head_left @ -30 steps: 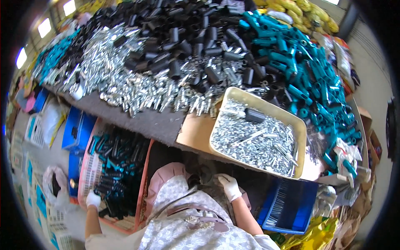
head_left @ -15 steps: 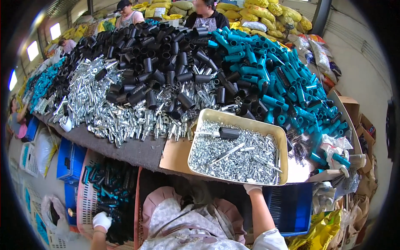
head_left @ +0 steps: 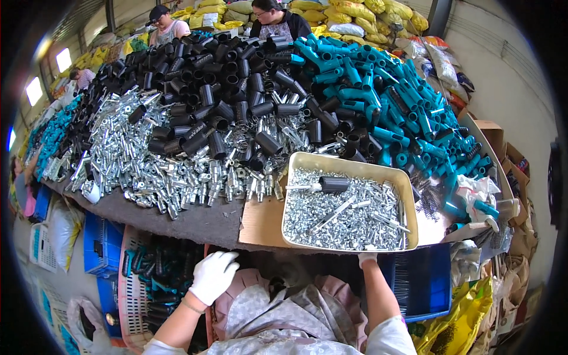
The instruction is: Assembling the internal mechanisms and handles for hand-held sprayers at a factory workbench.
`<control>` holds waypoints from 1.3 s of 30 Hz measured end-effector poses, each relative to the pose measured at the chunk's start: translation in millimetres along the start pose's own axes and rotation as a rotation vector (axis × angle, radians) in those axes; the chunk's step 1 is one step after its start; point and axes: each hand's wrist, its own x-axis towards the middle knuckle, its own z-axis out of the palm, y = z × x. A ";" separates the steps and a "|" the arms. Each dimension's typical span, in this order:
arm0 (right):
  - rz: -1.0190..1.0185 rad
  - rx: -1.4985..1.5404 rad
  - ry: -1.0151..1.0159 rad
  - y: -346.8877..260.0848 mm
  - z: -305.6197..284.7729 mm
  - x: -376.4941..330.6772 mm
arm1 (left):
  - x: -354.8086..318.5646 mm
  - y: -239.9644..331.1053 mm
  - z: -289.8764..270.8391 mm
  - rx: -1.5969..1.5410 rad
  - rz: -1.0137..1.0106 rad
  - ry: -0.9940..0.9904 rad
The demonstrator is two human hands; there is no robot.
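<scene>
My left hand, in a white glove, is raised just short of the table's front edge. Its fingers are stretched out, a little apart, and I see nothing in them. The gloved right hand is at the near rim of a cream tray; its fingers are hidden beneath the edge, so their grip does not show. Small silvery metal parts fill this tray. On top of them lie a black ribbed sleeve with a metal shaft beside it and a few longer rods.
Heaps of metal fittings, black sleeves and teal tool housings cover the table. Beneath it stand a pink crate of black-and-teal pieces and a blue bin. Other people are across the table.
My left hand has come up and right, from over the pink crate to near the table's edge. The right hand stays at the tray. The whole view has shifted slightly.
</scene>
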 end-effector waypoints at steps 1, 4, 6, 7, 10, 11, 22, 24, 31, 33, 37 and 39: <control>-0.041 -0.168 -0.068 -18.2 1.3 2.6 | 3.3 3.6 -2.9 0.008 0.017 -0.010; -0.032 -0.071 -0.072 -71.8 -22.8 -4.7 | 7.0 16.2 -18.5 -0.025 0.030 -0.015; -0.049 -0.090 -0.217 -67.2 -29.3 -9.6 | 11.0 25.3 -22.5 -0.096 0.096 0.015; -0.093 -0.102 -0.163 -85.6 -35.1 -17.3 | 9.5 25.5 -25.6 -0.088 0.097 0.012; -0.187 0.005 -0.062 -40.1 -37.7 -19.9 | 28.6 49.7 -32.5 -0.147 0.185 -0.017; -0.294 0.091 0.061 -49.3 -45.9 -29.5 | 29.9 50.7 -41.6 -0.141 0.190 0.002; -1.141 0.322 -0.600 -154.4 -359.4 -151.5 | 142.6 52.4 -84.5 -0.081 0.271 0.133; -1.262 0.267 -0.120 -180.7 -369.3 -109.6 | 183.9 65.2 -88.8 -0.068 0.246 0.094; -1.146 -0.266 0.529 -282.9 -343.2 33.0 | 320.5 65.7 -38.4 0.292 0.252 -0.093; -1.145 -0.520 0.485 -308.2 -331.1 47.2 | 339.8 63.6 -26.4 0.413 0.170 -0.288; -1.151 -0.684 0.420 -327.1 -316.8 58.4 | 354.4 48.4 -10.0 0.483 -0.070 -0.380; -1.182 -0.731 0.441 -332.0 -314.3 67.0 | 360.8 49.7 -4.7 0.508 -0.059 -0.361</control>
